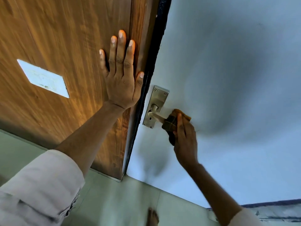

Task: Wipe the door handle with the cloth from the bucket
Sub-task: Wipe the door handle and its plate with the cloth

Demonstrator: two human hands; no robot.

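Head view: your right hand (185,141) fingers curled round brown cloth (172,121), pinching it onto outer end of door handle (156,116); grip blurred, probably thumb underneath. Handle juts from steel plate (156,103) on pale door (228,70), near its dark edge. Bare door surface right of cloth. Your left hand (121,82) flat, fingers spread, on wooden panel (57,38).

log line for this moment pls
step: wiping | right hand: cloth wrapped on door handle | left hand: flat on wooden panel
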